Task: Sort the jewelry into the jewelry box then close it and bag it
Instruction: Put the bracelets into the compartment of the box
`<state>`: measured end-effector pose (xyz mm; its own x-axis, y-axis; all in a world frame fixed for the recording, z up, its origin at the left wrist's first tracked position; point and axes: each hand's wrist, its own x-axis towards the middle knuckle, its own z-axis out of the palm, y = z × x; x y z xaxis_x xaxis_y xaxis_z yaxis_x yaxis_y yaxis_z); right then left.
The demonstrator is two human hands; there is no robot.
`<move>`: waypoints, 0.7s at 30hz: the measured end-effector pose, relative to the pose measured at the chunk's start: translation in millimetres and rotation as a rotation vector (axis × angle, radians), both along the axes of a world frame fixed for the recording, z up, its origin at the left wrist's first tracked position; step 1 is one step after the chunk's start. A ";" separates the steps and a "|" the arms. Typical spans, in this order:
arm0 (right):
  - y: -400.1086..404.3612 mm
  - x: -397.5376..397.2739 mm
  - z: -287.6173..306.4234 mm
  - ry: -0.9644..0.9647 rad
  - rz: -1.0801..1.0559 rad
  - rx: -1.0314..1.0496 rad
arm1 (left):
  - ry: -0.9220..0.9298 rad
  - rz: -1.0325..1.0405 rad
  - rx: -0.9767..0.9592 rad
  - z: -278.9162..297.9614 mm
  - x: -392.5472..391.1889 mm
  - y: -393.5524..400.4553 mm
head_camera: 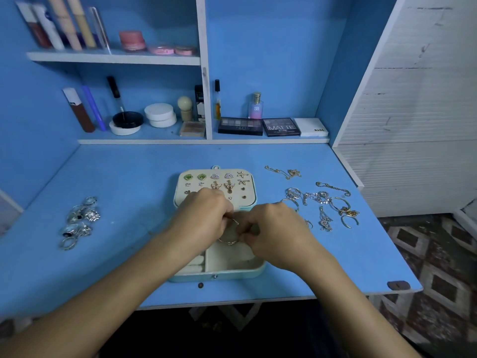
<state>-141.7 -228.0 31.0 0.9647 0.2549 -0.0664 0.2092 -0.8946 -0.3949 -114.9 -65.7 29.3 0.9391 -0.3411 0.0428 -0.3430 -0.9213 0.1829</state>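
Both hands meet over the open box [233, 270] on the table [124, 177]. Left hand [204, 218] and right hand [271, 228] each pinch the bangle [229, 232], held between their fingertips above the tray. Rings [80, 220] lie left; chains [322, 200] lie right.

Blue desk [129, 177] under blue shelves [113, 58] of cosmetics, white slatted wall [418, 104] and patterned floor [438, 267] alongside.

I see the pale blue jewelry box [219, 273] lying open, earrings [215, 180] pinned in its lid, a gold bangle [230, 232] above its compartments.
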 end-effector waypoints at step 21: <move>7.1 10.2 -3.1 -0.075 0.072 -0.072 | -0.143 0.115 0.184 15.1 -10.8 -7.6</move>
<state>-131.5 -220.9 28.0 0.9470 0.3209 -0.0154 0.3004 -0.9016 -0.3113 -125.6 -73.3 44.5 0.9609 -0.2469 0.1251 -0.2445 -0.9690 -0.0346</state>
